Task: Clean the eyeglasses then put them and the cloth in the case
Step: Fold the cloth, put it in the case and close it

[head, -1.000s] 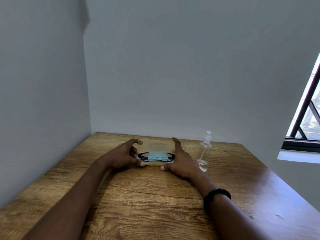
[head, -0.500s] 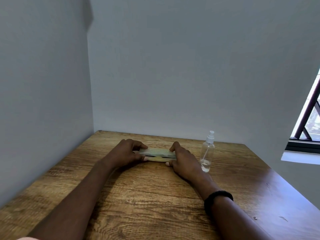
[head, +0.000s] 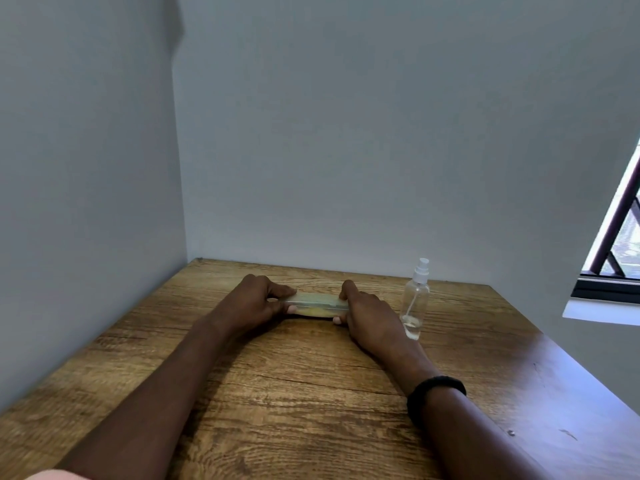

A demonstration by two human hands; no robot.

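Observation:
A pale, translucent eyeglass case (head: 316, 304) lies closed on the wooden table (head: 311, 393), near the far middle. My left hand (head: 254, 304) grips its left end, thumb in front and fingers over the lid. My right hand (head: 369, 315) grips its right end the same way. The lid lies flat on the base. The eyeglasses and the cloth are hidden inside the case.
A clear spray bottle (head: 415, 303) with a white nozzle stands just right of my right hand, nearly touching it. Grey walls border the table at the left and back. A window (head: 620, 244) is at the right. A black band sits on my right wrist.
A second ago the case stood open with the glasses and blue cloth visible inside. Both hands have pressed the lid down, and the case is now closed.

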